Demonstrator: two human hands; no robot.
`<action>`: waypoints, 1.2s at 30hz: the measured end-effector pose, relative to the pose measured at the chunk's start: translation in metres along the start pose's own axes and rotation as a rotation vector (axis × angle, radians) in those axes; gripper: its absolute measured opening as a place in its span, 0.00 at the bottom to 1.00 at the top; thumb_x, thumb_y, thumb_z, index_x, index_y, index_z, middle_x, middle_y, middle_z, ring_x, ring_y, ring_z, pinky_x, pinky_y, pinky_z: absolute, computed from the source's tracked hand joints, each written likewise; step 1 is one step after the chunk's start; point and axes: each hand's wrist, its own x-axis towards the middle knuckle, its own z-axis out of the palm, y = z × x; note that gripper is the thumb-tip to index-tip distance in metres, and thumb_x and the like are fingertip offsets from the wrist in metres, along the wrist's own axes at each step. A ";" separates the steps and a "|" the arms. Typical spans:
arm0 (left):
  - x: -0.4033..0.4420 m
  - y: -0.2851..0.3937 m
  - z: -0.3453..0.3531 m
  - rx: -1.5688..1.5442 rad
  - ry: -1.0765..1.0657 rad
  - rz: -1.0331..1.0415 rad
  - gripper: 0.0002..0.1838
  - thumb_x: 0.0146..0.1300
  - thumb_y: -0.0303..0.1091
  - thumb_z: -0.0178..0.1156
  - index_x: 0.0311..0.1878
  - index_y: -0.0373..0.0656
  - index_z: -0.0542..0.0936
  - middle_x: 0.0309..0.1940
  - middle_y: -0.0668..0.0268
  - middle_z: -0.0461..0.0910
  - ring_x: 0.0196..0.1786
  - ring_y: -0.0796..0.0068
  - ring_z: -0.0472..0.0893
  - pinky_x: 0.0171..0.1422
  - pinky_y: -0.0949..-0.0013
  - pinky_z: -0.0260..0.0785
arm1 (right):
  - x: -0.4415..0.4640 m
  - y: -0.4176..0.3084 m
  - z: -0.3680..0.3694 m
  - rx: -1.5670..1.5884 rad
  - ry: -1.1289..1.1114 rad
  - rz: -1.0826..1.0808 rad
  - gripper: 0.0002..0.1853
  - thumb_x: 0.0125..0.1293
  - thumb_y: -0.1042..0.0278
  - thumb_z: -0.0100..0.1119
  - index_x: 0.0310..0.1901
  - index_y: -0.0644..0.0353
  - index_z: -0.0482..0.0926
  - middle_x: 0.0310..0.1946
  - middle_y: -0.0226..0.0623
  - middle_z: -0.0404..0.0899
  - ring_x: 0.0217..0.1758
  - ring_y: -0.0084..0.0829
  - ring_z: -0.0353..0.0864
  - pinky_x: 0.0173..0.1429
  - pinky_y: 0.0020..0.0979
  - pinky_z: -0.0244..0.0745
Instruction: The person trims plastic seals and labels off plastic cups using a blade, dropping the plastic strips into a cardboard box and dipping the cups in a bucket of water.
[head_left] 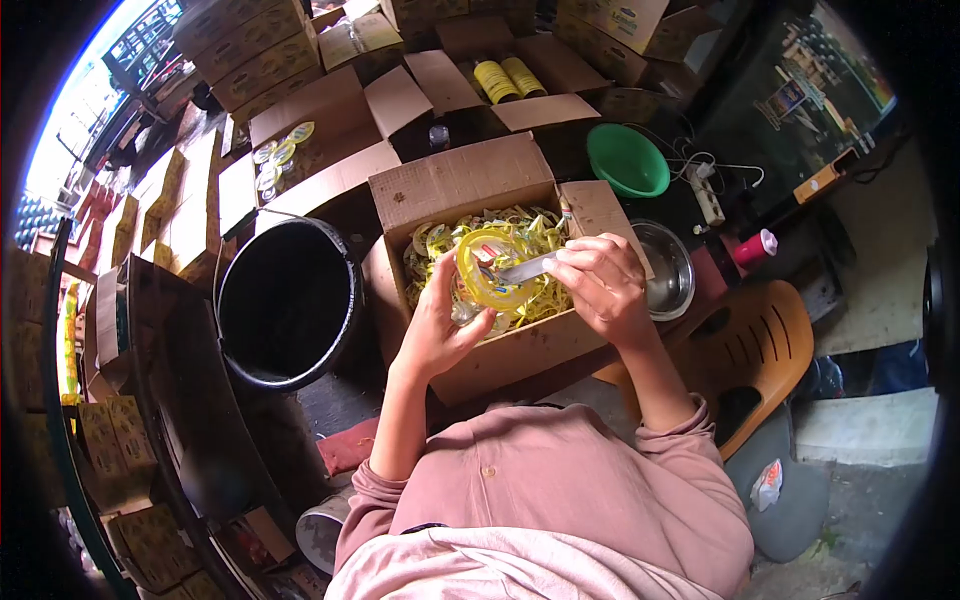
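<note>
In my left hand (pixel 440 322) is a round plastic cup with a yellow-rimmed printed lid (pixel 486 248), tilted so the lid faces me. My fingers and thumb are around its left side. My right hand (pixel 605 285) is closed on a knife (pixel 526 268) with a flat pale blade. The blade's tip is at the middle of the lid; I cannot tell how deep it goes. Both hands are above an open cardboard box (pixel 460 190) filled with a tangle of yellow and clear plastic strips (pixel 535 222).
A black bucket (pixel 290 300) stands left of the box. To the right are a green bowl (pixel 628 160), a metal bowl (pixel 665 270) and an orange chair (pixel 770 335). Behind, one open carton (pixel 325 115) holds lidded cups; another has two yellow cylinders (pixel 508 80). Stacked cartons (pixel 250 60) line the back left.
</note>
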 end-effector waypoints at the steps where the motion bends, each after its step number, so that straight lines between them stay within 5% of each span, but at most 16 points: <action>1: 0.000 0.004 -0.001 -0.017 0.003 -0.002 0.37 0.45 0.31 0.63 0.59 0.35 0.57 0.51 0.50 0.68 0.56 0.60 0.69 0.60 0.63 0.60 | 0.001 0.001 -0.001 -0.019 -0.030 -0.031 0.12 0.48 0.71 0.56 0.37 0.57 0.79 0.36 0.31 0.75 0.44 0.31 0.74 0.50 0.34 0.68; 4: 0.005 0.025 -0.005 -0.009 0.006 0.007 0.39 0.42 0.32 0.67 0.58 0.35 0.58 0.48 0.50 0.70 0.54 0.58 0.71 0.57 0.63 0.63 | 0.005 0.004 -0.002 0.034 -0.044 -0.073 0.15 0.44 0.77 0.57 0.37 0.58 0.79 0.34 0.31 0.76 0.42 0.31 0.75 0.48 0.35 0.69; 7: 0.007 0.032 -0.005 0.134 0.039 0.003 0.40 0.38 0.34 0.71 0.55 0.35 0.61 0.44 0.51 0.73 0.48 0.56 0.75 0.52 0.64 0.67 | 0.010 0.008 -0.001 0.022 -0.052 -0.133 0.12 0.47 0.71 0.56 0.37 0.57 0.79 0.36 0.32 0.75 0.44 0.30 0.74 0.49 0.34 0.69; 36: 0.004 0.042 -0.010 0.158 0.042 -0.087 0.34 0.44 0.35 0.68 0.52 0.32 0.64 0.41 0.51 0.75 0.43 0.58 0.77 0.46 0.67 0.69 | 0.019 0.014 0.019 0.076 -0.047 -0.293 0.14 0.43 0.73 0.60 0.37 0.58 0.79 0.32 0.32 0.75 0.40 0.28 0.76 0.46 0.31 0.74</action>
